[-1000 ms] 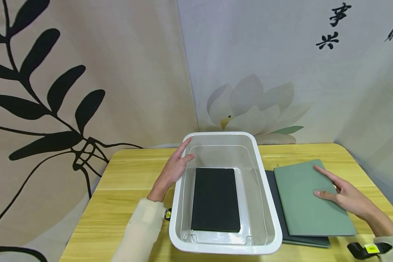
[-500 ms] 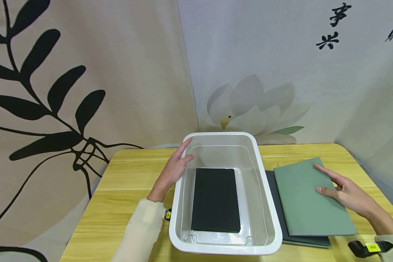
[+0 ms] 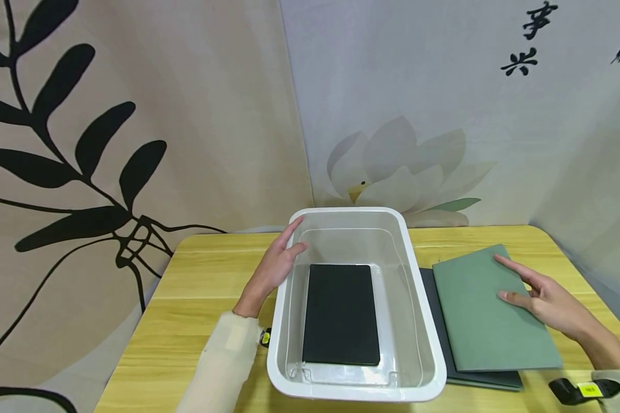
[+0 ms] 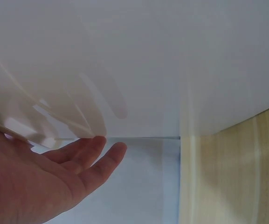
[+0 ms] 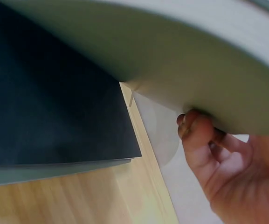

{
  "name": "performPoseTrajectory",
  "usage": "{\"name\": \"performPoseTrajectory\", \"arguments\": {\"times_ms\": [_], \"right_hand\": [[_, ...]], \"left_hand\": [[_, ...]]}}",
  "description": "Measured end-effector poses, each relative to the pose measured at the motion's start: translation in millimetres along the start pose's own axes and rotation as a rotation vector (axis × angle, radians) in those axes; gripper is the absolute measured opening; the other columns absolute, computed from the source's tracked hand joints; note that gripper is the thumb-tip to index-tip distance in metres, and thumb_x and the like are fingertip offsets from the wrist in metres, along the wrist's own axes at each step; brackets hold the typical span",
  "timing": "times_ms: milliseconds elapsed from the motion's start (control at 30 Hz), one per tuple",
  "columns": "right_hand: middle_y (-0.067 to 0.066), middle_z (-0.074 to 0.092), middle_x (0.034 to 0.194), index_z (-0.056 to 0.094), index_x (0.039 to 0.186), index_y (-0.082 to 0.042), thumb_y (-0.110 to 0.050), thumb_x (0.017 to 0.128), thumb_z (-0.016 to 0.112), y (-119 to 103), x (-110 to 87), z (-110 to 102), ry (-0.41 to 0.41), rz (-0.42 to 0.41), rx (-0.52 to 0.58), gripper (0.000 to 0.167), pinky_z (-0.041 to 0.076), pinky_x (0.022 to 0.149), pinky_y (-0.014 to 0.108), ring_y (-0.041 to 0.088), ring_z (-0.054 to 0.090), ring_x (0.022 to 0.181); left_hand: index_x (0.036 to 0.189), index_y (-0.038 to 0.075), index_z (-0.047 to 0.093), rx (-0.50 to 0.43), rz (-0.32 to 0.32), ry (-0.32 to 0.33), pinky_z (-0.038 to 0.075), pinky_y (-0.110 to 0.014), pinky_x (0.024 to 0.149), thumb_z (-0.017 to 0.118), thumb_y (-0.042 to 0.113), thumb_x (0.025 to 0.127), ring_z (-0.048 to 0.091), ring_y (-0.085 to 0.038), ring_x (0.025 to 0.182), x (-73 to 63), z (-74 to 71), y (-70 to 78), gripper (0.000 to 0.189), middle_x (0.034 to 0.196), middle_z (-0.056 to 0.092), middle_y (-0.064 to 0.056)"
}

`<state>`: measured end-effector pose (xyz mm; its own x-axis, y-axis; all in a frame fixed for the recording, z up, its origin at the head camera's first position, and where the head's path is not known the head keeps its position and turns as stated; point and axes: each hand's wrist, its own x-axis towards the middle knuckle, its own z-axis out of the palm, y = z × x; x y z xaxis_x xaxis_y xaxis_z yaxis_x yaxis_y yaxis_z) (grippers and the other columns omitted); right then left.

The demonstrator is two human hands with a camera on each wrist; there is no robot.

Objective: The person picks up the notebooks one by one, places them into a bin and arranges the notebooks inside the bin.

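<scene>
My left hand (image 3: 275, 265) grips the left rim of a white plastic tub (image 3: 429, 350), thumb over the inner side. In the left wrist view, its other fingers curl against the tub's outer wall (image 4: 139, 60). A black notebook (image 3: 341, 315) lies flat on the tub's floor. To the right of the tub, my right hand (image 3: 558, 307) holds a green notebook (image 3: 480, 321) by its right edge, thumb on the cover and curled fingers beneath. The right wrist view shows that green notebook (image 5: 171, 60) tilted up over a dark notebook (image 5: 55, 116).
Another greenish layer (image 5: 55, 172) shows under the dark notebook, which lies on the yellow wooden table (image 3: 186, 338). Fabric backdrops (image 3: 222, 115) with printed leaves and a flower stand behind the table. A black wrist strap (image 3: 584, 392) circles the right wrist.
The green notebook's far edge has risen slightly, with the right hand shifting a little along with it. The left hand and the tub have stayed in place.
</scene>
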<state>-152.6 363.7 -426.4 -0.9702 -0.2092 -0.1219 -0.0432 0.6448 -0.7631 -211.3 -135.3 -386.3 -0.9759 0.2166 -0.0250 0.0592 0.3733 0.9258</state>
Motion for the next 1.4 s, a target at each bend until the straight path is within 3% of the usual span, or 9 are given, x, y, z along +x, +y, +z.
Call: {"name": "performPoseTrajectory", "arguments": {"times_ms": [767, 1033, 1067, 1267, 1300, 1400], "right_hand": [[0.024, 0.001, 0.163, 0.013, 0.160, -0.017, -0.028, 0.098, 0.061, -6.0, 0.2, -3.3, 0.023, -0.022, -0.004, 0.079, 0.021, 0.094, 0.080, 0.066, 0.001, 0.137], [0.022, 0.002, 0.164, 0.013, 0.160, -0.022, -0.031, 0.098, 0.061, -9.6, -0.4, -6.3, 0.033, -0.027, -0.031, 0.079, 0.028, 0.091, 0.073, 0.065, 0.001, 0.139], [0.022, 0.003, 0.164, 0.013, 0.160, -0.023, -0.032, 0.098, 0.062, -10.0, -0.8, -6.9, 0.038, -0.026, -0.044, 0.079, 0.032, 0.093, 0.067, 0.065, 0.003, 0.139], [0.022, 0.001, 0.164, 0.012, 0.160, -0.023, -0.031, 0.098, 0.061, -11.7, -0.2, -8.4, 0.039, -0.025, -0.026, 0.079, 0.028, 0.098, 0.072, 0.065, 0.000, 0.139], [0.022, 0.000, 0.164, 0.012, 0.160, -0.022, -0.030, 0.098, 0.061, -12.0, 0.0, -8.5, 0.038, -0.025, -0.010, 0.080, 0.022, 0.095, 0.079, 0.065, -0.001, 0.139], [0.022, 0.000, 0.164, 0.011, 0.160, -0.022, -0.030, 0.098, 0.061, -13.3, 0.0, -8.9, 0.043, -0.025, -0.002, 0.080, 0.019, 0.095, 0.080, 0.065, -0.002, 0.139]], "left_hand": [[0.155, 0.038, 0.028, 0.002, -0.011, 0.004, 0.038, -0.064, 0.103, 0.045, 0.034, 0.102, 0.034, -0.031, 0.142, 0.2, 0.6, 0.6, 0.056, 0.162, 0.027, 0.003], [0.155, 0.039, 0.028, 0.006, -0.007, 0.009, 0.030, -0.064, 0.109, 0.046, 0.035, 0.102, 0.026, -0.028, 0.147, 0.1, 0.1, 0.3, 0.056, 0.162, 0.025, 0.005], [0.155, 0.039, 0.028, 0.006, -0.007, 0.011, 0.030, -0.064, 0.109, 0.046, 0.035, 0.101, 0.027, -0.028, 0.147, -0.1, 0.1, 0.6, 0.056, 0.162, 0.026, 0.004], [0.155, 0.037, 0.029, 0.011, 0.003, 0.019, 0.028, -0.063, 0.111, 0.047, 0.035, 0.101, 0.026, -0.027, 0.147, -0.7, 0.5, 0.9, 0.057, 0.162, 0.026, 0.003], [0.155, 0.037, 0.029, 0.014, 0.005, 0.019, 0.027, -0.064, 0.112, 0.047, 0.035, 0.101, 0.025, -0.027, 0.148, -0.7, 0.5, 0.8, 0.057, 0.162, 0.026, 0.003], [0.155, 0.037, 0.029, 0.014, 0.004, 0.018, 0.028, -0.064, 0.111, 0.046, 0.035, 0.101, 0.025, -0.027, 0.147, -0.6, 0.2, 0.8, 0.056, 0.162, 0.026, 0.004]]}}
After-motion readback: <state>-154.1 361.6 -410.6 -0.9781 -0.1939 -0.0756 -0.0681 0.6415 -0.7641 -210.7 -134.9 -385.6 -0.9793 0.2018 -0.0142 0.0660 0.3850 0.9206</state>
